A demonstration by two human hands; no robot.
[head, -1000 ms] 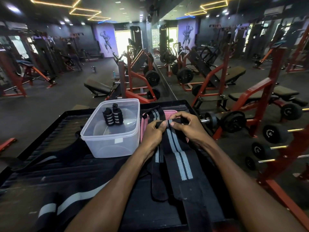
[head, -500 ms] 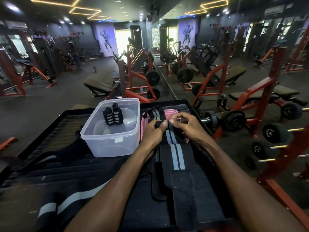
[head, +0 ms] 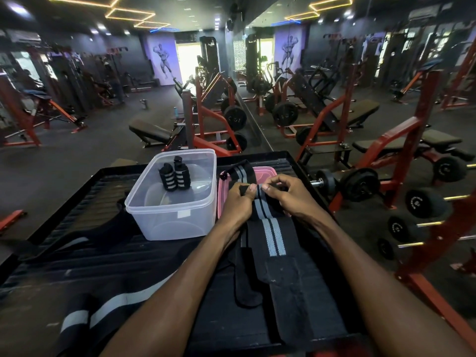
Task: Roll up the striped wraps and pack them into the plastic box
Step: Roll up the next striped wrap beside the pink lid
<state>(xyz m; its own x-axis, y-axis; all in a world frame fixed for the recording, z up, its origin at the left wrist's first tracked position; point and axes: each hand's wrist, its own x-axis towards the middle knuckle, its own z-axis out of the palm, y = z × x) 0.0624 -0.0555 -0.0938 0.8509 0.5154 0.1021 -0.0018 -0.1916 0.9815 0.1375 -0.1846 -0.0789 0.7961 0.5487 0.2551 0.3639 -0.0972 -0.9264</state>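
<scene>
Pinching the wrap's (head: 269, 229) far end, my left hand (head: 238, 202) and right hand (head: 288, 194) sit side by side, fingers (head: 251, 188) closed on the small roll. Its long axis runs from the roll straight back toward me along the bench (head: 108, 266). The box (head: 175, 217) lies left, just beside my left hand, which is nearer.

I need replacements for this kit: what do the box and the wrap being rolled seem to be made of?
Box: likely plastic, translucent and frosted, since the two rolled wraps show through its wall.
Wrap: seemingly woven elastic fabric, matte black with grey stripes; it folds limply.
</scene>
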